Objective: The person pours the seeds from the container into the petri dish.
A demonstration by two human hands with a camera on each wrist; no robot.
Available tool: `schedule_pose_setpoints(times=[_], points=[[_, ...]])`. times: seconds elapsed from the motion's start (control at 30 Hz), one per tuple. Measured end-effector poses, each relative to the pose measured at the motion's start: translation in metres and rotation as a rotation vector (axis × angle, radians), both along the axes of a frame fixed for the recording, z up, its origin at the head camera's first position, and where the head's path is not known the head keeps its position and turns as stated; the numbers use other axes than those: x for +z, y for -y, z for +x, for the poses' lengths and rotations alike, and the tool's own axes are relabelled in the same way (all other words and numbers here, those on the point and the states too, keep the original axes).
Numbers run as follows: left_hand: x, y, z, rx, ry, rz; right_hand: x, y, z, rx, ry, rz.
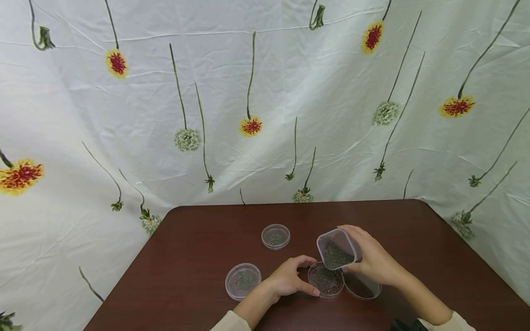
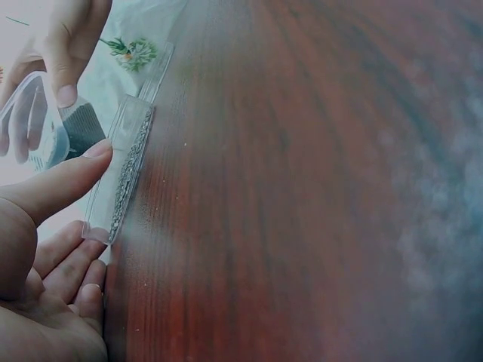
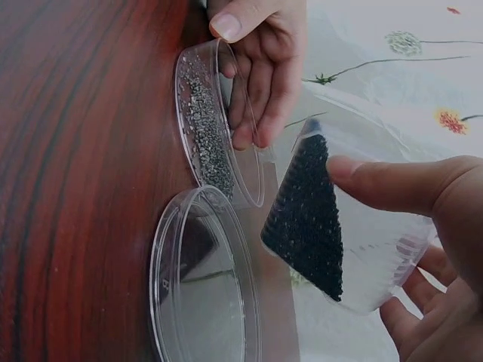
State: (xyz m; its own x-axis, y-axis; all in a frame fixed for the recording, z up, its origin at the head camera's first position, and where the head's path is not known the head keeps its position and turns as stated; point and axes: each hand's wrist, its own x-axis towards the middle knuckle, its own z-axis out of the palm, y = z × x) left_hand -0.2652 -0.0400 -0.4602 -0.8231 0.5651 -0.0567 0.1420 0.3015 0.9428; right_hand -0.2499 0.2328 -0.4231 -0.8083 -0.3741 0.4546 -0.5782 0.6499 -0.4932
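My right hand (image 1: 374, 259) grips a clear, square plastic container (image 3: 370, 249) and tilts it toward the left. Dark granules (image 3: 306, 215) are heaped against the container's lower side. Below its rim stands a round petri dish (image 1: 326, 290), its bottom covered with grey granules (image 3: 204, 124). My left hand (image 1: 290, 277) holds this dish between thumb and fingers, with the thumb (image 2: 83, 173) at the rim. Immediately to the right lies another clear round dish or lid (image 3: 162, 279), with no granules visible in it. Whether granules are falling cannot be made out.
Two more petri dishes with a thin layer of granules stand on the dark brown table (image 1: 198, 248): one dish (image 1: 243, 281) left of my left hand, another dish (image 1: 275, 236) farther back. A white flowered cloth (image 1: 232, 165) hangs behind the table.
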Motion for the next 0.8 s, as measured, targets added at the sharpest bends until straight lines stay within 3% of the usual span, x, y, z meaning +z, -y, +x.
schedule_pose_setpoints(times=[0.5,0.8], points=[[0.0007,0.0003,0.0002,0.002,0.004,-0.007,0.0064,-0.0047,0.0024,0.054,0.272,-0.245],[0.0008,-0.0004,0.0007,0.008,0.002,-0.010,0.0059,-0.0047,0.0010,0.072,0.397,-0.325]])
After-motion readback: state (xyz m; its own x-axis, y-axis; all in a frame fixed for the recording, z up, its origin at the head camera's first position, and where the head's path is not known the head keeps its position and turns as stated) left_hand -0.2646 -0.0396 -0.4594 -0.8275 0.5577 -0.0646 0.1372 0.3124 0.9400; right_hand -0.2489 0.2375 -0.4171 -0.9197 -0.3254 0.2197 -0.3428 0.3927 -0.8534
